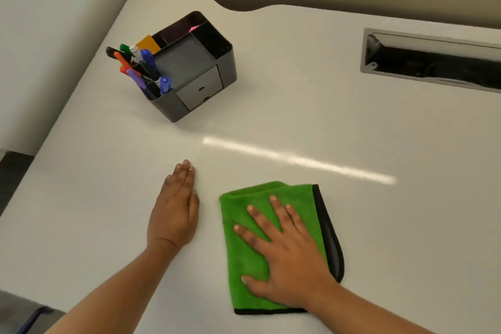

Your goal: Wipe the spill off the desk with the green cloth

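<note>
Green microfibre forms the cloth (244, 257), which lies folded on the pale desk (352, 127) near its front edge, with a black trim strip running down its right side and along its near edge. Your right hand (284, 260) lies palm-down on top of the cloth, fingers spread wide and flat, covering the right and near portion of the fabric. Your left hand (174, 211) rests palm-down on the bare desk just beside the cloth, to its left, not touching it, with the fingers held close together and pointing away from you. No spill can be made out on the desk surface; only a bright streak of reflected light crosses it beyond the cloth. A black organizer (195, 73) stands well apart at the far left, with coloured markers (141, 70) upright in its left compartments and a small drawer in its front face. A rectangular cable slot (433, 62) is set into the desk at the far right.
</note>
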`<act>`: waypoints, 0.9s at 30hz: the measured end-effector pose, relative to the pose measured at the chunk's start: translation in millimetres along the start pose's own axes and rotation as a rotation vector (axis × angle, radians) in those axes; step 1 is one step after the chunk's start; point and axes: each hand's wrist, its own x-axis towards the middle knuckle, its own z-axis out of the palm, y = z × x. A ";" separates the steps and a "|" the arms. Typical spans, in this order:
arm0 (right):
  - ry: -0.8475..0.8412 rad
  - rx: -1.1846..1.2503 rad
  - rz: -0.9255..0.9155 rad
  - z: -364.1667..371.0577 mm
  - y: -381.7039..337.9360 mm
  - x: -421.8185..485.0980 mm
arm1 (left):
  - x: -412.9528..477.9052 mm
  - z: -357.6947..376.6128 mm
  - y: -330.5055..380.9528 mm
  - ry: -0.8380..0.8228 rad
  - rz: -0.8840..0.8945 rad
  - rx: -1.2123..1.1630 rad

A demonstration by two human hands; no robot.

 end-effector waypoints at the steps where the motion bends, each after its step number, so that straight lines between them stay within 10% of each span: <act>1: 0.003 -0.001 0.062 2.2 6.4 -19.8 | -0.8 0.0 -2.2 -0.001 -0.003 0.008; 27: 0.164 -0.088 0.922 -40.1 217.2 -192.4 | 2.5 1.6 5.3 -0.037 -0.028 0.086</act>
